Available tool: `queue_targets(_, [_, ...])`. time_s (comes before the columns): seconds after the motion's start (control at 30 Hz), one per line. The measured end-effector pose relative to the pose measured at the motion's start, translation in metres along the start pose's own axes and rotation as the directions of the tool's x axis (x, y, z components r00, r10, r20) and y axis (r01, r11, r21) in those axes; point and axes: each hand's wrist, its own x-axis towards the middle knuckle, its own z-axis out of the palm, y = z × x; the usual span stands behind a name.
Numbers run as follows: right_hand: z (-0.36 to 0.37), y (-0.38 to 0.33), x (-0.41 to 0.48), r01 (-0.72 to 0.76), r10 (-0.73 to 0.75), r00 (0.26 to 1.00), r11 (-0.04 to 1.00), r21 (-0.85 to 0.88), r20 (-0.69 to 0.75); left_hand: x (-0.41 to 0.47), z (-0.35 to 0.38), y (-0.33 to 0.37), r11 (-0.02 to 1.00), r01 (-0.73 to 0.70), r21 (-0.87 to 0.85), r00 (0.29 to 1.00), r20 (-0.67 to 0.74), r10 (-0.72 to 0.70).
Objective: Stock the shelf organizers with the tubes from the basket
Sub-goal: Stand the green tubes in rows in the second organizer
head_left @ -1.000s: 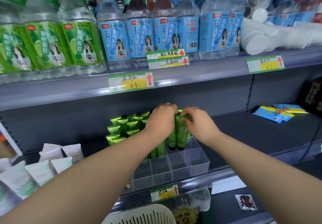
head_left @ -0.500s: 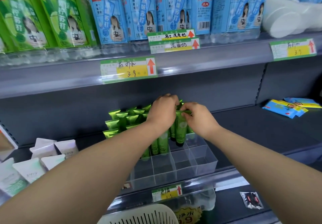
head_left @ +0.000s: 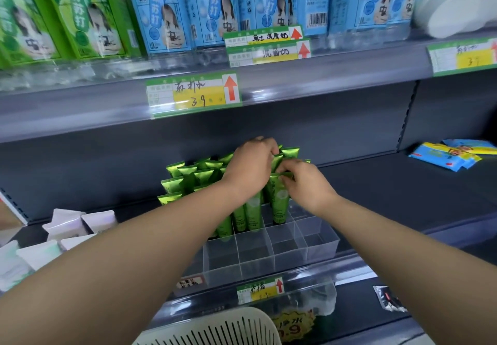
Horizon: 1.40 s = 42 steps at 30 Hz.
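Organizer (head_left: 269, 266): clear, divided into cells, standing at the front edge of the middle shelf (head_left: 390, 191), centre of view. Green tubes (head_left: 185, 175) stand cap-down in its rear and left cells, packed close.

Right hand (head_left: 304, 183): thumb and fingers pinch the crimped top of one tube (head_left: 280, 205). It stands upright, cap-down, in a cell at the 3 o'clock end of the filled block, touching its neighbours.

Left hand (head_left: 250, 167): just beside the right, at its 10 o'clock, knuckles toward the camera, fingers curled over the tube tops. The fingertips are hidden, so I cannot tell whether they grasp one.

Basket (head_left: 215, 328): white, slotted, at 6 o'clock below the shelf edge; contents not visible.

White tubes (head_left: 70, 223) lie at 9 o'clock of the organizer. Blue packets (head_left: 446, 156) lie at 2 o'clock, well apart. Bottles (head_left: 166, 16) line the shelf above at 12 o'clock, with a price tag (head_left: 193, 93) on its rail.
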Motion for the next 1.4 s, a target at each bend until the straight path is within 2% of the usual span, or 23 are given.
queue_targets(0.13, [0.004,0.001,-0.004,-0.020,0.019,1.000,1.000,0.014,0.012,-0.003,-0.003,-0.005,1.000,0.012,0.013,1.000,0.011,-0.012])
queue_targets(0.53, [0.012,0.004,-0.009,-0.047,0.048,0.998,0.999,-0.022,0.042,-0.013,0.018,-0.014,0.997,0.072,0.042,0.982,0.171,-0.078])
queue_targets(1.03, [0.020,-0.004,-0.015,-0.078,0.078,0.997,0.997,0.012,0.030,-0.018,0.021,-0.013,0.992,0.086,0.090,0.975,0.199,-0.102])
queue_targets(1.17, [0.021,-0.013,-0.022,-0.058,0.060,0.998,0.996,-0.066,0.034,-0.033,0.016,-0.011,0.983,0.036,0.178,0.963,0.255,-0.081])
queue_targets(1.4, [0.018,-0.035,-0.044,-0.073,0.096,0.991,0.971,-0.228,0.094,-0.065,-0.003,-0.015,0.954,-0.039,0.297,0.967,0.252,-0.039])
